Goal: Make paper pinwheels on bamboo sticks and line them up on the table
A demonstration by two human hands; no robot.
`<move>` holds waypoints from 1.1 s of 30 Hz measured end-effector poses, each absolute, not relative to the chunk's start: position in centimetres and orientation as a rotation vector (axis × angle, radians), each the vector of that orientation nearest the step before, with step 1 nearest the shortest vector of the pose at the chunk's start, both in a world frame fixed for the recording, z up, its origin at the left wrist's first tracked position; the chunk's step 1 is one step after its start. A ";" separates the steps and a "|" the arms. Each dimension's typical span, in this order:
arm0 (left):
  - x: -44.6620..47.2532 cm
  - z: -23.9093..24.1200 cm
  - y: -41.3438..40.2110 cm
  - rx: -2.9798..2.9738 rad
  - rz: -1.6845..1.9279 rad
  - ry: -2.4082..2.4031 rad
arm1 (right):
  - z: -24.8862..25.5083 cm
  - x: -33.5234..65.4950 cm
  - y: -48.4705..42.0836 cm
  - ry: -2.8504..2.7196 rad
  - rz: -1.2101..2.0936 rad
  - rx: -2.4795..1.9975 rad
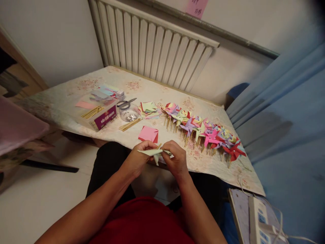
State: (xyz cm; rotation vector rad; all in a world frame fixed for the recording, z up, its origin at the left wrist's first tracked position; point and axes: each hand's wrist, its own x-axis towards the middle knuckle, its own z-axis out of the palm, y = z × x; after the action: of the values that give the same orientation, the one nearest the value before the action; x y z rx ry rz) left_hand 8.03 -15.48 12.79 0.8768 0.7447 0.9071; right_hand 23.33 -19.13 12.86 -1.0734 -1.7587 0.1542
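Above my lap, at the table's near edge, both hands close on a pale green paper pinwheel [155,153]. My left hand [139,156] pinches it from the left, and my right hand [176,157] grips its right side. A short end of a thin wooden stick [159,146] shows between the fingers; the rest of it is hidden. Just beyond my hands lie pink and red paper squares [148,134]. Loose wooden sticks [130,124] rest left of those, below a clear round tub [129,113] holding small shiny pieces.
Many finished paper pinwheels [200,130] on sticks line the right of the table. Black-handled scissors [127,103] lie across the tub. A purple-labelled box [105,117] of sticks and green cut papers [149,107] stand farther back. A power strip [260,220] sits at lower right.
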 end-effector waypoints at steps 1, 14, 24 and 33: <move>8.0 12.8 -15.5 0.891 0.909 0.751 | 12.9 23.3 -19.1 -1.758 0.153 -1.073; 7.9 12.8 -15.6 1.007 0.916 0.769 | 12.7 23.4 -19.3 -1.767 0.108 -1.073; 7.9 13.1 -15.8 1.019 0.925 0.761 | 13.0 23.3 -19.6 -1.762 0.079 -1.071; 7.9 13.1 -15.7 1.055 0.939 0.752 | 12.9 23.4 -19.7 -1.756 0.087 -1.063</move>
State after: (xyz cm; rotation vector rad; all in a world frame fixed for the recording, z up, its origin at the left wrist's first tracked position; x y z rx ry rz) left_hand 7.91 -15.75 13.07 1.0549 0.7519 0.9395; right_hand 23.41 -19.68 12.95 -1.0627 -1.7562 0.0867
